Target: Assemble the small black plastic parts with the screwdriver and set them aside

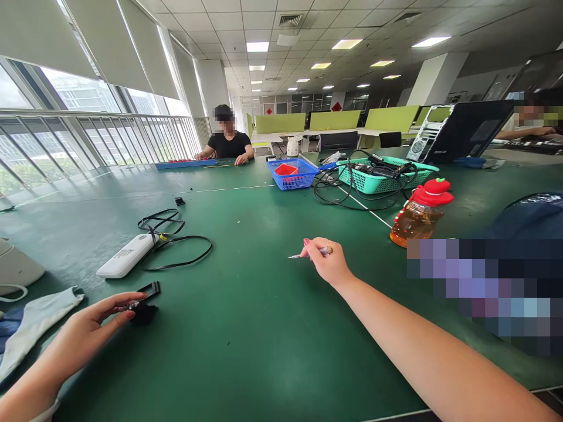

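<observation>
At the lower left, my left hand (94,328) pinches a small black plastic part (144,314) between thumb and fingers, low over the green tabletop. A thin black arm with a bar at its end juts from the part's upper side. Its exact kind cannot be made out. Right of the middle, my right hand (328,261) is closed around a slim tool that looks like a small screwdriver (326,251). The tool's thin metal tip points left and its patterned end shows behind the fingers. The two hands are well apart.
Left of centre lie a white power bank (127,256) and a black cable (193,238). Farther back are a blue basket (292,180), a green basket (373,184) with cables and a red-lidded bottle (417,220). A person (229,140) sits across the green table (246,328).
</observation>
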`<state>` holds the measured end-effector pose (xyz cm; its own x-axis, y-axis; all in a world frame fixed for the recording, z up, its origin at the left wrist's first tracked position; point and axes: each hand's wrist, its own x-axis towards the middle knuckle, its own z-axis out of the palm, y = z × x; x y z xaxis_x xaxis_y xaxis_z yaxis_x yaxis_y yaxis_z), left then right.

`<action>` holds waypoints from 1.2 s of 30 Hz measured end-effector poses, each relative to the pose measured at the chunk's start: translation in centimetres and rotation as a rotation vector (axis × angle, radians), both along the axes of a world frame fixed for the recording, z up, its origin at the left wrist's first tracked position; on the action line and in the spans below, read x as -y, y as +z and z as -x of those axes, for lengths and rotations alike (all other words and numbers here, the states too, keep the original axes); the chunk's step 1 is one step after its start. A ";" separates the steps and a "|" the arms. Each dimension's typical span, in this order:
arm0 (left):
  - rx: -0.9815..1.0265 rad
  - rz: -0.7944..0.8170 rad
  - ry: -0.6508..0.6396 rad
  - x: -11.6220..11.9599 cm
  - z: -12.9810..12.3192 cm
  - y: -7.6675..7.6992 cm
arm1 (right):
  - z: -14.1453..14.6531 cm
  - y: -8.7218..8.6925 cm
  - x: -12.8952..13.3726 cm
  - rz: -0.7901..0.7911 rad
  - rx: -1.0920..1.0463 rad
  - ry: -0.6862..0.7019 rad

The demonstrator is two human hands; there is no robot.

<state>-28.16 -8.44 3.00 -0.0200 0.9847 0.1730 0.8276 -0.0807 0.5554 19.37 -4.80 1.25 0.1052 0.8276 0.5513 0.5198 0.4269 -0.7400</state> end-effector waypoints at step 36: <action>-0.384 -0.060 -0.112 -1.1 0.7 -0.9 | 0.2 0.1 0.2 0.002 0.031 0.018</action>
<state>-28.90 -7.34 2.09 0.1643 0.9650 0.2046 0.9582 -0.2054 0.1991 19.22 -4.98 1.38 0.0732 0.8306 0.5521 0.5349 0.4345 -0.7247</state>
